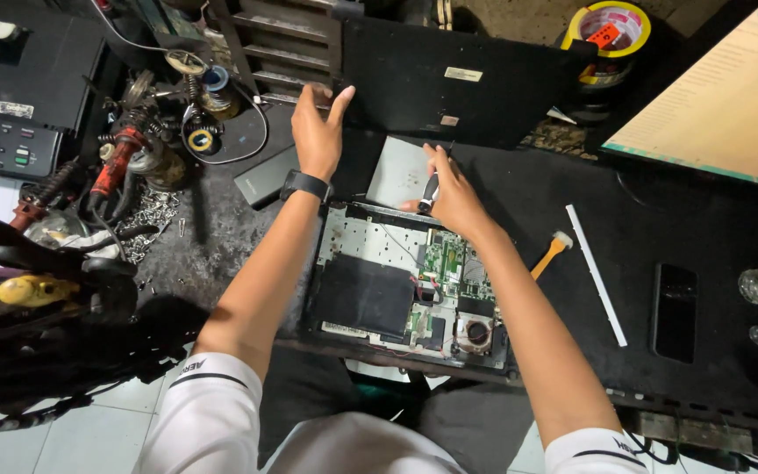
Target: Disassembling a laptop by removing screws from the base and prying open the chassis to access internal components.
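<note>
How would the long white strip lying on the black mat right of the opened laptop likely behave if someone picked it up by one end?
The white strip looks very thin and long, so it would probably flex or droop. It seems light for its length. Lying flat on the black mat, it likely slides rather than rolls, and its low edges may be awkward to pinch.

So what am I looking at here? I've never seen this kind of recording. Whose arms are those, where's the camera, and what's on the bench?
The camera sits on a person's head and looks down, so both arms are their own. An opened laptop lies on a dark bench, its circuit boards and fan bare. The left hand rests on the edge of the black lid, which is tipped back. The right hand holds a screwdriver near the hinge. To the right lie an orange brush, a white strip and a phone; tape rolls sit at the back.
</note>
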